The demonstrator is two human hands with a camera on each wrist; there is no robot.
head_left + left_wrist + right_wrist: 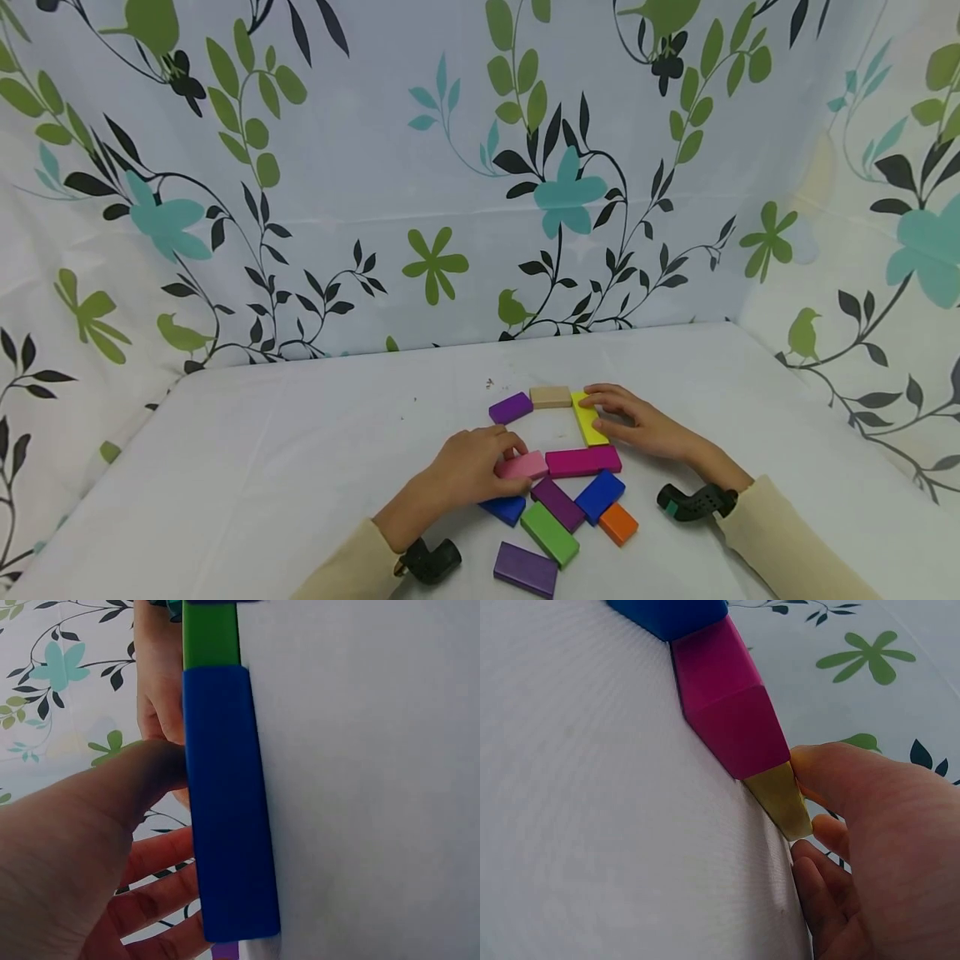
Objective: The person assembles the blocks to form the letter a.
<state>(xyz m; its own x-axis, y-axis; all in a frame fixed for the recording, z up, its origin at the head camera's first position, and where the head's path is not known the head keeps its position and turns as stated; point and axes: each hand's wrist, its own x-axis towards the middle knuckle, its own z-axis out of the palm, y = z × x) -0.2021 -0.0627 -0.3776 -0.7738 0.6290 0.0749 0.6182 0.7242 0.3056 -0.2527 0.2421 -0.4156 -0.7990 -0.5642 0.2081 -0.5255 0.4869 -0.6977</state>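
In the head view, my left hand [468,468] pinches a pink block [524,466] between thumb and fingers. Just right of that block lies a magenta block [583,461]. A blue block [507,509] is partly covered by the left hand; it looms large in the left wrist view, hiding the pink one. My right hand [648,427] holds a yellow block [589,419], its thumb and fingertips on the block. The right wrist view has the thumb against the yellow block [784,801], beside the magenta block [735,731].
Behind stand a tan block [551,397] and a purple block [511,407]. Nearer are a dark magenta block [557,504], a second blue block [600,497], an orange block [618,524], a green block [551,533] and a violet block [526,569]. Patterned cloth [465,183] rises behind the white table [300,450].
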